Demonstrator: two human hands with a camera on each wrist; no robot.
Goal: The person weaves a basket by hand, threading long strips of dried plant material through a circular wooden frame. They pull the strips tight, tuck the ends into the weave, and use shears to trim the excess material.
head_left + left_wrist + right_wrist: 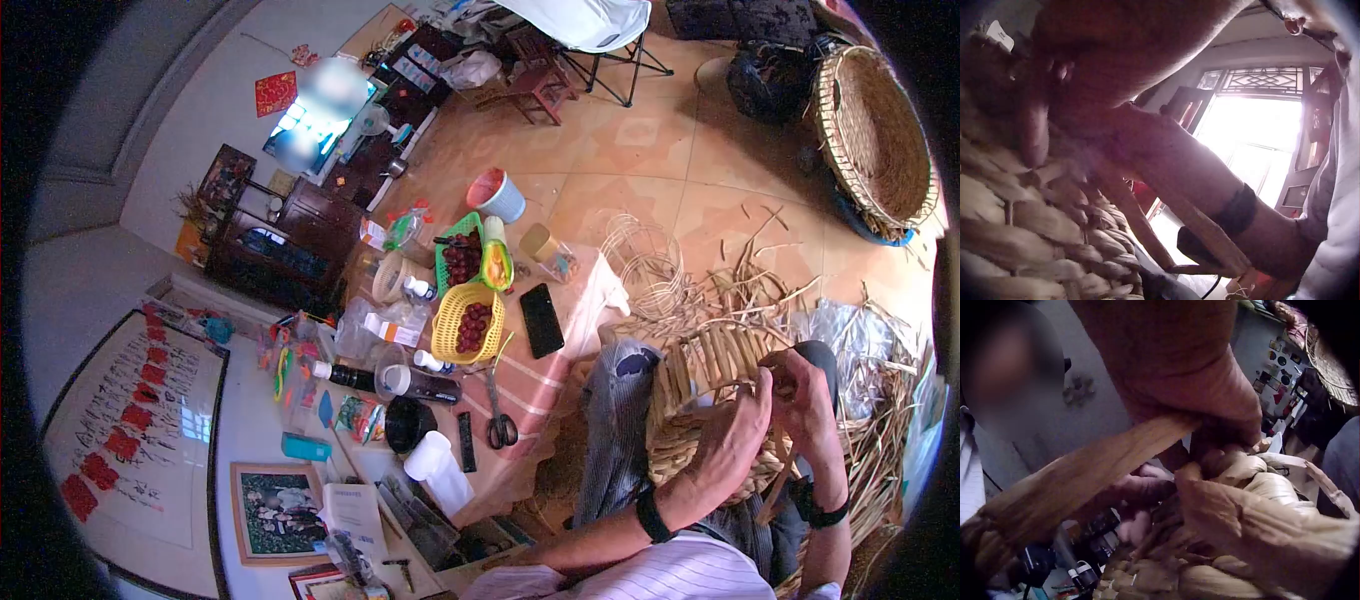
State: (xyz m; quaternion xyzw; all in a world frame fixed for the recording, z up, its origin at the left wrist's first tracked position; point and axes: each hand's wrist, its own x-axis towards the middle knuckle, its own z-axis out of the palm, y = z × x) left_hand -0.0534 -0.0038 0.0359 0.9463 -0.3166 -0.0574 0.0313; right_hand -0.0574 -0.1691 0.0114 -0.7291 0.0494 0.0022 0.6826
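Note:
A partly woven basket (690,440) of thick, dried plant strips sits on the person's lap. My left hand (735,430) grips the basket's rim, and one finger (1036,134) lies against the weave in the left wrist view. Close beside it, my right hand (805,400) pinches a flat plant strip (1085,469) at the rim. The strip's long tail runs away from the right hand and hangs below it in the left wrist view. Thumb and fingertips of the right hand are partly hidden behind the strips. Left fingers (1138,490) show beneath the strip in the right wrist view.
Loose dried strips (880,400) lie on the floor at right, near a large round basket (830,130). On the cloth-covered table (540,400) at left are scissors (500,430), a phone (542,322), a yellow fruit basket (445,325) and bottles. A blue bucket (508,202) stands behind.

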